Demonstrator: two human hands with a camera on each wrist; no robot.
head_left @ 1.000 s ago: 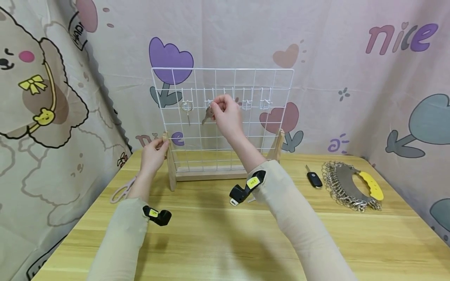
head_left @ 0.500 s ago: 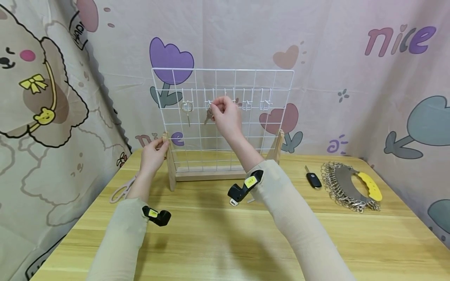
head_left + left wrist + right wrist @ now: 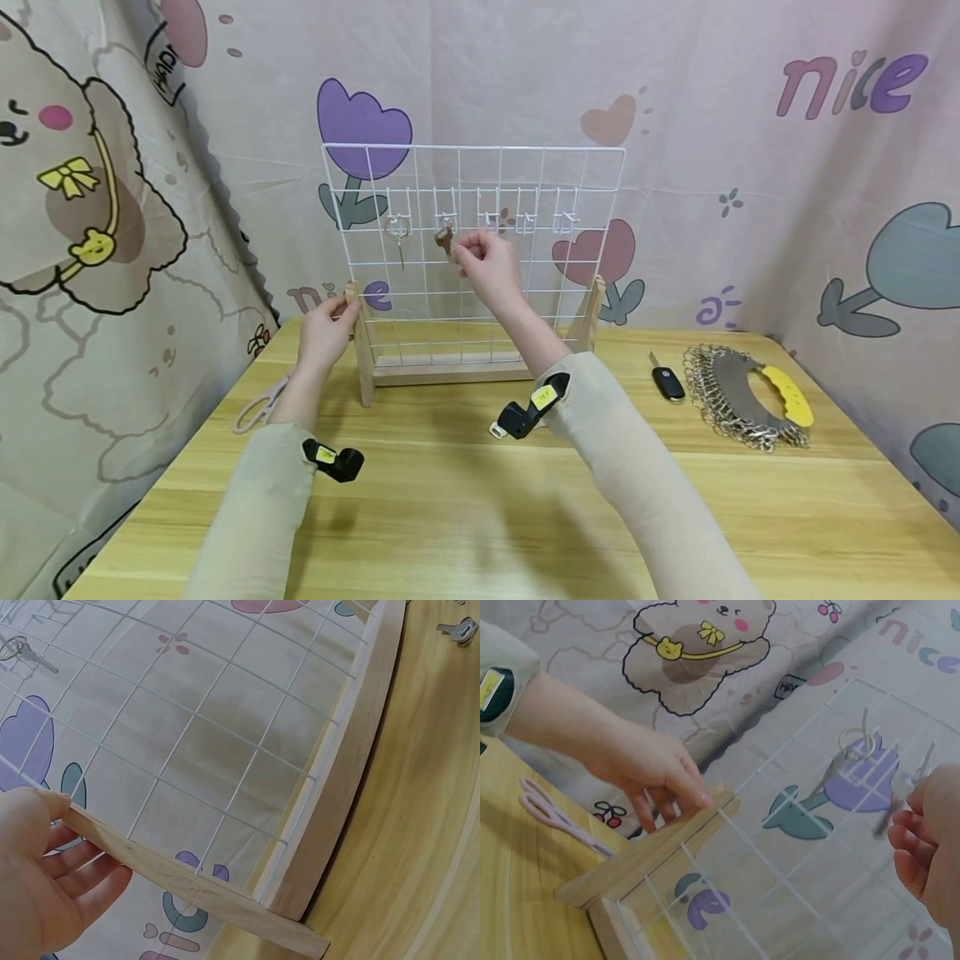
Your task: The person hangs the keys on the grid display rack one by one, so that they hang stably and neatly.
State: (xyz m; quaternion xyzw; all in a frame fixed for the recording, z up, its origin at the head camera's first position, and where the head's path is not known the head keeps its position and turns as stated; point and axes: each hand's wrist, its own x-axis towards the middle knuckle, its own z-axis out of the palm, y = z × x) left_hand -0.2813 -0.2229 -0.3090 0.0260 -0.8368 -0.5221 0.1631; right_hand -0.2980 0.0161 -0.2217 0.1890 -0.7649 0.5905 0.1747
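In the head view a white wire grid rack (image 3: pixel 480 292) stands between wooden end posts, with a row of clear hooks (image 3: pixel 564 222) across it. My left hand (image 3: pixel 327 332) grips the top of its left wooden post (image 3: pixel 187 881), thumb and fingers on either side. A brownish key (image 3: pixel 444 239) hangs at the second hook from the left, its blade slanting to my right fingertips. With curled fingers, my right hand (image 3: pixel 491 265) pinches at that blade; the right wrist view shows the key blurred beside the fingers. A key on a gold ring (image 3: pixel 398 229) hangs from the leftmost hook.
A black car key (image 3: pixel 667 382) and a curved blade with a yellow handle and metal rings (image 3: pixel 787 396) lie at the table's right. Pale pink scissors (image 3: pixel 258 410) lie beneath the left forearm. Another key (image 3: pixel 459 630) lies on the table, mostly behind the right wrist camera in the head view.
My right hand has moved down and slightly right, from the key's top to its blade. The key's wide head now shows just under the second hook. My left hand stays on the post.
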